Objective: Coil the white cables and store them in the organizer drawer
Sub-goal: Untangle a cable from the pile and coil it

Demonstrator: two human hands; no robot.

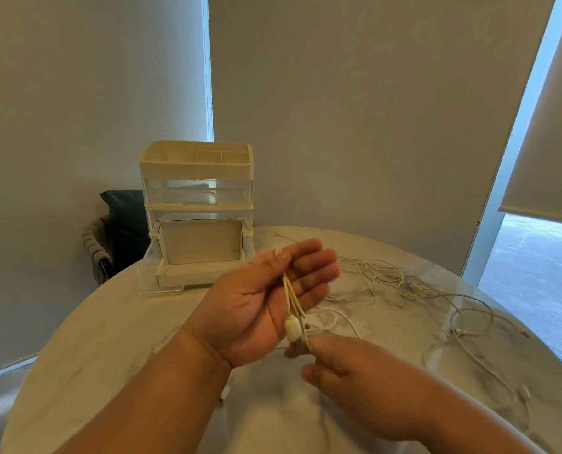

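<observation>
My left hand (266,296) is palm up over the table's middle, thumb pinning several folded strands of a white cable (292,298) against the fingers. An oval white connector block (292,328) hangs from the strands below the palm. My right hand (348,371) pinches the same cable just under that block. More white cables (404,286) lie tangled and loose on the table to the right. The cream and clear organizer (196,178) stands at the table's far left, its bottom drawer (201,247) pulled out.
The round marble table (116,329) fills the lower view. A dark cushioned chair (119,231) stands behind the organizer. Roller blinds cover the windows behind, and floor shows at the right beyond the table edge.
</observation>
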